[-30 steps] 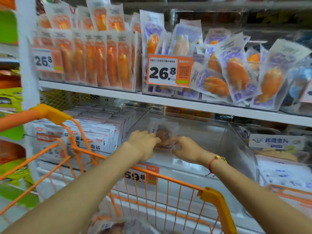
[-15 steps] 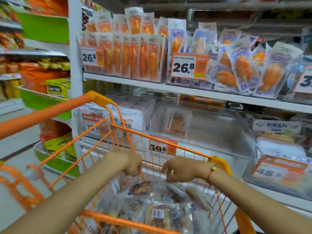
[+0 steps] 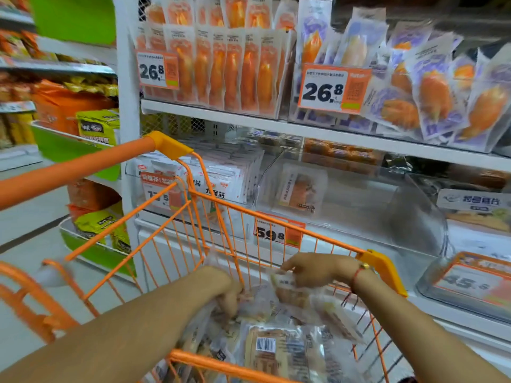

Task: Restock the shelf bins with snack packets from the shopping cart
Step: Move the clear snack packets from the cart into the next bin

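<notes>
Beyond both hands, the clear shelf bin holds one packet above a "59.8" tag. The orange cart surrounds the snack packets. The right hand pinches one; the left hand, blurred, seems curled into them.

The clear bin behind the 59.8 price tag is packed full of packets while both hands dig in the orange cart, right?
Not full: the head view shows the clear bin holding just one packet. The rest stands: both the left hand and right hand are in the orange cart.
</notes>
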{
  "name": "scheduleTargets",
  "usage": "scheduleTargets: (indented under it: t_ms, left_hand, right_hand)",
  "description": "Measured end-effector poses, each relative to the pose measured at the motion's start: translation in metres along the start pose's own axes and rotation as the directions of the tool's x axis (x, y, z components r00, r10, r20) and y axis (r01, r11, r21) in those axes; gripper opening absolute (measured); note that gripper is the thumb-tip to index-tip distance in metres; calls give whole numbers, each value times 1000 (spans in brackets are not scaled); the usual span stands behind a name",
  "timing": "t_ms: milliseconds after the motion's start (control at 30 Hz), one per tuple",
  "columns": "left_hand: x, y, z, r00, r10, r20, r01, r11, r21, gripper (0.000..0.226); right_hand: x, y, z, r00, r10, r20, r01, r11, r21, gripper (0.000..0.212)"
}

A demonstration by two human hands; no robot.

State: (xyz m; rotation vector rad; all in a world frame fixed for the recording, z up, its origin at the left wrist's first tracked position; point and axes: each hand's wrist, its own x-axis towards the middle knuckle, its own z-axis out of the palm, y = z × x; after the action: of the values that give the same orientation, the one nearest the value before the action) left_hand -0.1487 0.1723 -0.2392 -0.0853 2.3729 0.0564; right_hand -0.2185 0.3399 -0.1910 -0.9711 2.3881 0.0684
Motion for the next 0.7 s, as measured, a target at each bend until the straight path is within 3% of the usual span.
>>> scheduleTargets:
  t_ms: [100, 167, 267, 400, 500, 567, 633, 700]
  left_hand:
    - [-18, -9, -24, 996, 38, 78, -23, 983, -185, 36]
    - [-38, -19, -40, 998, 51, 30, -40, 958, -284, 22]
    - [-66, -35, -53, 996, 47, -81, -77, 901, -426, 32]
    - [-85, -57, -62, 969, 46, -242, -211, 664, -717, 34]
    - [-92, -66, -68, 927, 13, -375, -346, 414, -842, 44]
    - [-95, -69, -71, 884, -24, -467, -449, 230, -863, 49]
    - [-99, -66, -74, 846, -41, -532, -525, 120, -843, 40]
    - [-104, -63, -76, 816, -53, -575, -576, 3, -817, 13]
  right_hand:
    - [-8, 1, -3, 998, -33, -50, 38, 994, 99, 44]
    - [-15, -1, -7, 992, -34, -121, 55, 982, 182, 43]
    - [-20, -2, -11, 960, -50, -274, 127, 955, 270, 40]
    - [-22, -7, -11, 892, -89, -442, 287, 868, 404, 6]
    - [-24, -8, -14, 798, -40, -601, 434, 730, 528, 13]
    - [-28, -12, -17, 726, 83, -683, 530, 566, 631, 18]
    - [-32, -16, -20, 680, 250, -689, 603, 343, 720, 16]
    - [-36, -18, -24, 621, 392, -679, 659, 207, 723, 19]
